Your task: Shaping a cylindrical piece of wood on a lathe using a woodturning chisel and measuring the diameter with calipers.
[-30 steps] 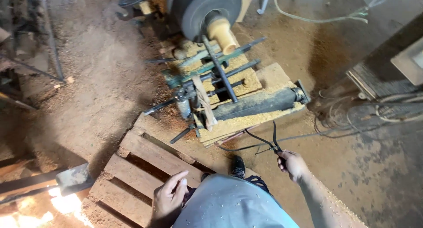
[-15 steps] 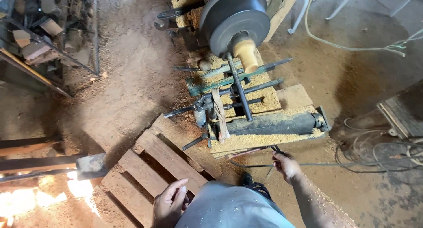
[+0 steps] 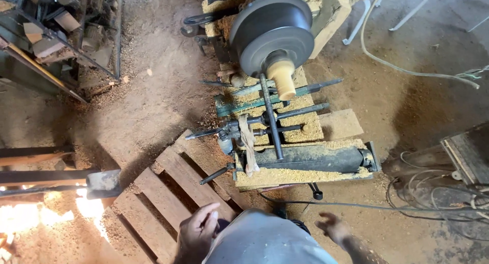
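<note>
The left hand (image 3: 197,232) hangs half-curled and empty above the weathered slatted wooden pallet (image 3: 168,192). The blurred right hand (image 3: 333,227) seems open, near the thin black cable (image 3: 356,206): light, limp, best pinched anywhere along its length.

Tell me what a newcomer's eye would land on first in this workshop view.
The big dark round wheel at top centre, with a pale turned wooden piece sticking out of it, over a sawdust-covered lathe bed. Next, the wooden pallet on the floor at lower left. At the bottom edge, the left hand and right hand hang empty.
</note>
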